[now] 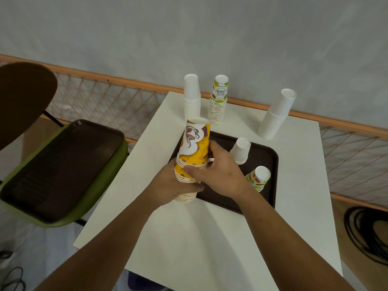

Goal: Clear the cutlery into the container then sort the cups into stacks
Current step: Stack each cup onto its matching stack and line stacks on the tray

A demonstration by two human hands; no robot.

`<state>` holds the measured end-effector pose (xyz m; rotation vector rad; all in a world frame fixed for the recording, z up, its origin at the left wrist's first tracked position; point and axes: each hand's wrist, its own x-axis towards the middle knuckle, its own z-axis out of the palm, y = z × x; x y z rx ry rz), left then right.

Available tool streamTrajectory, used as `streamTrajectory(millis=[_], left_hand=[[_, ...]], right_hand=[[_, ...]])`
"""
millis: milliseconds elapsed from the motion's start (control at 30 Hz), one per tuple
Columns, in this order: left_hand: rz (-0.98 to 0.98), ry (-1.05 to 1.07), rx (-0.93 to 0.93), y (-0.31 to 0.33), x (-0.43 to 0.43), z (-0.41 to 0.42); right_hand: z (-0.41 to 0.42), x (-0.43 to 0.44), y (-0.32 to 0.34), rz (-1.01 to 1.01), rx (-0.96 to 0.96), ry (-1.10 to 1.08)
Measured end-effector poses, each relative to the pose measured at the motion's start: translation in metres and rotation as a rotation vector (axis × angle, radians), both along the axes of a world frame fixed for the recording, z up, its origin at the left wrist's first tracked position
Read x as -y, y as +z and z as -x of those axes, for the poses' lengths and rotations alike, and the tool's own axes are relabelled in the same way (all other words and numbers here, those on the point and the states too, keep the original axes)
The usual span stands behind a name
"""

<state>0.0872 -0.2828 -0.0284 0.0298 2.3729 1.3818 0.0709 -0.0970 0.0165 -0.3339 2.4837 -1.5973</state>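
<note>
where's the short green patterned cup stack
Head view: the short stack of green-patterned paper cups sits on the right side of the dark brown tray, right of the right hand, near a short white cup stack.

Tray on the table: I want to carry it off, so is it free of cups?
No, a short white stack and a green-patterned stack stand on the tray.
</note>
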Motion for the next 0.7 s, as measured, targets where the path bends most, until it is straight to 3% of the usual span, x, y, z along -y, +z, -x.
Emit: streamTrajectory(millis=[167,367,500,700], left_hand=[[-0.079,0.102,0.03,0.001,-0.01,0.002],[-0.073,0.135,0.075,0.003,-0.001,-0.002],[-0.082,0.187,0.074,0.003,0.003,-0.002],[-0.149,0.243,0.061,-0.007,0.002,0.001]], right_hand=[[0.007,-0.002,0.01,0.054,0.001,-0.03],[0.018,-0.018,0.026,0.25,-0.088,-0.226],[0.029,-0.034,0.005,0.122,-0.196,-0.371],[0.035,-0.035,-0.081,-0.073,-0.111,-0.338]])
